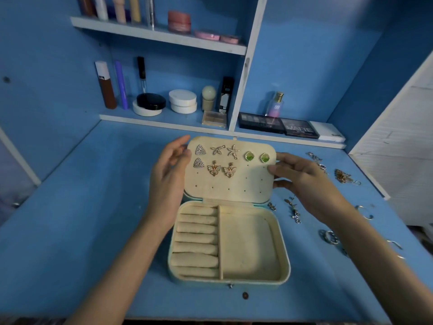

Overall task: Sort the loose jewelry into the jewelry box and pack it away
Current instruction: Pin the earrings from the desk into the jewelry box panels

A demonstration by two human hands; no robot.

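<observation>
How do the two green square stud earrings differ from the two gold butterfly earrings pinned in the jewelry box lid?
The green square stud earrings are glassy green; the gold butterfly earrings are metallic and wing-shaped. The green pair sits in the top row at the right; the butterfly pair sits one row lower, nearer the middle. Both pairs are pinned side by side on the cream lid panel.

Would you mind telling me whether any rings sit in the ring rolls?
No, the ring rolls of the jewelry box are bare; rings lie loose on the table.
</observation>
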